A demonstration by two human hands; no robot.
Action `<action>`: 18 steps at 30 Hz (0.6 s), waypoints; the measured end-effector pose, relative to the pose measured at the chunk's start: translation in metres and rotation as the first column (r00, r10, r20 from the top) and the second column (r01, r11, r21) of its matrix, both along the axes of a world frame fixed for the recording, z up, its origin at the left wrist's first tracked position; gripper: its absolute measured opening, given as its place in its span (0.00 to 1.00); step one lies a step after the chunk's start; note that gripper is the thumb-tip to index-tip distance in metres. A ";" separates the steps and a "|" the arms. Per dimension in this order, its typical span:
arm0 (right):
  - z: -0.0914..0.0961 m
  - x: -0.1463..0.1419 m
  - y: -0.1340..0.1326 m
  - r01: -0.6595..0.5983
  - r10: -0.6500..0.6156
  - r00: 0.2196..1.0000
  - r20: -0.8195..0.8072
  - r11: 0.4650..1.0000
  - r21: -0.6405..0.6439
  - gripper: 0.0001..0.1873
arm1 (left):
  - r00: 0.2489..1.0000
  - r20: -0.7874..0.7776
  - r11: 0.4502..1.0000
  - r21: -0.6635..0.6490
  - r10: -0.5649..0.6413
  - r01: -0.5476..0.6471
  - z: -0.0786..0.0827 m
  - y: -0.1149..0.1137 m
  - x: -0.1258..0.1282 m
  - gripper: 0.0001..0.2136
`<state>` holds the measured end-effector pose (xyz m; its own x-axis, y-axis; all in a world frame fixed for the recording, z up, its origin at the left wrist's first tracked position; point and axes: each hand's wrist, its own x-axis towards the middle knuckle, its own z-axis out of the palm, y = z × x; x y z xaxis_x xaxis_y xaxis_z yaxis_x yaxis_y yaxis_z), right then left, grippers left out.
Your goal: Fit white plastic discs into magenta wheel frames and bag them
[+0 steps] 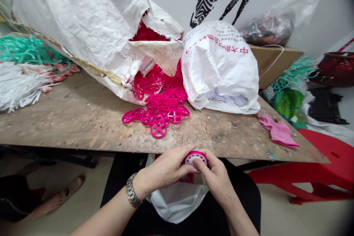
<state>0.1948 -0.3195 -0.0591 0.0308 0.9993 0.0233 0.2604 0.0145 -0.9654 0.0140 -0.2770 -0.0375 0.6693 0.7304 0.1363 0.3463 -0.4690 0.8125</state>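
Both hands closed on one small item: L hand (168, 167) pinches its left edge btwn thumb & fingers, R hand (217, 177) grips the right edge w/ thumb pressed on the face. Item = round white slotted disc w/ pink rim (194, 158), held btwn the two sets of fingertips, face up; fingers hide parts of the rim. Directly below grip, on the lap: open white bag (177, 206) w/ some pink pcs inside, partly hidden by hands. Just beyond grip: edge of worn tabletop (96, 129). Farther fwd, slightly L: pile of pink cross-spoked rings (159, 129) spilling from big white woven sack (83, 18). Fwd-R: white bag w/ red print (221, 59), pale lacy discs (240, 100) at its mouth. Far R of grip: pink cloth (279, 132), red stool (332, 147).
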 end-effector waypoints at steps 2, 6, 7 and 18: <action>-0.004 0.006 -0.003 -0.041 0.043 0.996 0.077 0.999 -0.032 0.12 | 0.997 -0.043 0.991 0.121 0.064 -0.058 0.008 0.011 -0.005 0.24; -0.020 0.019 -0.009 -0.134 0.163 0.943 0.291 0.984 -0.115 0.14 | 0.939 -0.109 0.847 0.475 0.325 -0.239 0.017 0.043 -0.008 0.22; -0.024 0.021 -0.010 -0.152 0.191 0.914 0.359 0.979 -0.135 0.14 | 0.917 -0.145 0.811 0.532 0.371 -0.244 0.018 0.051 -0.006 0.22; -0.020 0.024 -0.017 -0.249 0.277 0.884 0.377 0.961 -0.121 0.11 | 0.788 -0.334 0.722 0.665 0.517 -0.192 0.001 0.099 0.006 0.26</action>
<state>0.2185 -0.3368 -0.0794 -0.2307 0.9690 -0.0883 0.6089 0.0730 -0.7899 0.0199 -0.1781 -0.0370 0.4667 0.8108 0.3534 0.8383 -0.5329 0.1155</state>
